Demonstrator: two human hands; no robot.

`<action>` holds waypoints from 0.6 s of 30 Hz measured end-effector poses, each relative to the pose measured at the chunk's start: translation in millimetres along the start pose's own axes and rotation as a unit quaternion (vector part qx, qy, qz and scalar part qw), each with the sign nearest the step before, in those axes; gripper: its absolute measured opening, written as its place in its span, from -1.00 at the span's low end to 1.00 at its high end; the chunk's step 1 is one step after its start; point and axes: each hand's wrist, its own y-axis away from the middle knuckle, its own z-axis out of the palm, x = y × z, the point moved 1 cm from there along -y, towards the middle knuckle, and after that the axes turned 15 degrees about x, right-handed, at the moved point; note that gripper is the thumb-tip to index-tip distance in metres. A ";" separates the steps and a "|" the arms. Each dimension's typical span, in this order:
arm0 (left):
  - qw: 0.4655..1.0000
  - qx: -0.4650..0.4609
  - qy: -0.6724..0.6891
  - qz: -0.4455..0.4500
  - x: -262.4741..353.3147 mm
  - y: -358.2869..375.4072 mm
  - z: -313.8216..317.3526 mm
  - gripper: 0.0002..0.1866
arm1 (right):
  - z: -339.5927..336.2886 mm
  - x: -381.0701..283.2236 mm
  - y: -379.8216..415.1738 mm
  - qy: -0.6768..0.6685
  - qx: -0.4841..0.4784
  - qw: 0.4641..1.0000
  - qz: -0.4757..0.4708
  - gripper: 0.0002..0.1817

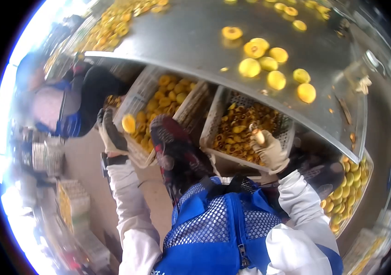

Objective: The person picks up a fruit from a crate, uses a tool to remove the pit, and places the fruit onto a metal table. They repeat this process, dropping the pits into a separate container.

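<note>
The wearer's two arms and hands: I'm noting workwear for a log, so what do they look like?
Both arms have loose, wrinkled white sleeves. The left hand wears a pale glove with dark grey fingers, and a dark band circles that wrist. The right hand wears a cream glove. No markings are readable on either.

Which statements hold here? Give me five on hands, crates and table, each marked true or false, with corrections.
1. The left hand and right hand both wear gloves. True.
2. The right hand is empty. False: it holds a short object, its kind unclear.
3. Yellow fruit lies on the metal table. True.
4. The left hand rests on the table. False: it is near the left crate.
5. The middle crate is empty. False: the middle crate holds brownish-yellow pieces.
</note>
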 end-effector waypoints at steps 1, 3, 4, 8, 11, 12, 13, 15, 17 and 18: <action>0.997 -0.046 -0.037 0.055 -0.2 -3.3 21.7 -0.68 | -0.1 0.5 -0.8 -0.029 -0.014 0.999 0.007 -0.58; 0.989 -0.123 -0.028 0.079 41.8 29.1 68.3 -0.65 | -2.9 -10.4 11.7 0.040 -0.038 0.998 -0.020 -0.59; 0.986 -0.160 0.008 0.036 57.7 50.1 109.0 -0.61 | -6.3 -41.2 15.9 0.123 -0.063 0.988 0.063 -0.58; 0.891 -0.434 -0.127 0.026 34.8 91.7 245.1 -0.50 | -1.8 -39.8 21.6 0.246 -0.043 0.966 -0.061 -0.51; 0.768 -0.459 -0.336 0.294 -9.6 127.8 343.8 -0.50 | -6.2 -34.6 19.5 0.167 -0.078 0.980 -0.071 -0.48; 0.730 -0.522 -0.355 0.262 -2.6 142.9 363.0 -0.50 | -8.9 -41.7 21.3 0.166 -0.085 0.979 -0.081 -0.48; 0.733 -0.560 -0.344 0.174 -25.3 145.0 381.9 -0.48 | -12.4 -49.2 21.4 0.171 -0.088 0.978 -0.081 -0.47; 0.664 -0.474 -0.424 0.394 -48.5 161.1 389.1 -0.47 | -15.3 -41.7 16.5 0.199 -0.084 0.972 -0.091 -0.43; 0.652 -0.470 -0.454 0.385 -23.2 168.7 393.3 -0.46 | -22.8 -63.2 19.1 0.226 -0.080 0.971 -0.018 -0.44; 0.643 -0.488 -0.454 0.378 -12.4 169.1 389.2 -0.49 | -23.6 -66.4 20.3 0.224 -0.089 0.970 0.017 -0.47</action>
